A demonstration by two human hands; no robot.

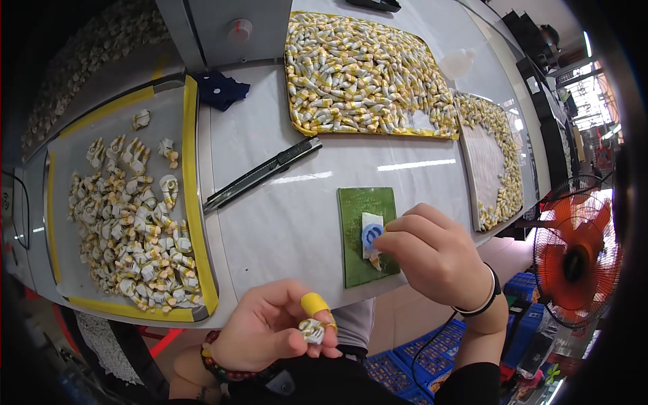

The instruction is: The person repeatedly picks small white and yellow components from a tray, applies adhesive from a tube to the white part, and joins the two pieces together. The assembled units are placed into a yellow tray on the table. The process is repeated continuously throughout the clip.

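At nine o'clock on the white bench (304, 223) sits a grey tray (192, 202) edged in yellow tape, loosely heaped with small white-and-yellow parts (131, 229); a few lie scattered toward its far end. Just past the tray's far corner, near eleven o'clock, lies a crumpled dark blue cloth (219, 89). Beside the tray, toward the middle of the bench, a black utility knife (263, 173) lies slantwise, its tip pointing to one o'clock.

Down at six o'clock the left hand (270, 331) is raised off the bench edge, a beaded bracelet (219, 368) at its wrist and a yellow finger cot (314, 304) on one fingertip. Its fingers are closed narrowly on one small white-and-yellow piece (312, 331), pinched between thumb and fingertips.

At the centre, a green rectangular pad (354, 243) lies flat on the bench with a small white block (371, 226) on it, and a blue ring (371, 235) rests against that block. The right hand (439, 260), with a black band (482, 300) round the wrist, reaches in from four o'clock; its fingers are curled close together, the tips touching the blue ring and the block. Whether they actually grip the ring cannot be told.

At twelve o'clock a large yellow-rimmed tray (398, 131) is packed full of white-and-yellow parts (358, 74). Toward two o'clock a third tray (482, 165) holds more parts along its far and right sides. At three o'clock, off the bench, stands an orange fan (574, 260).
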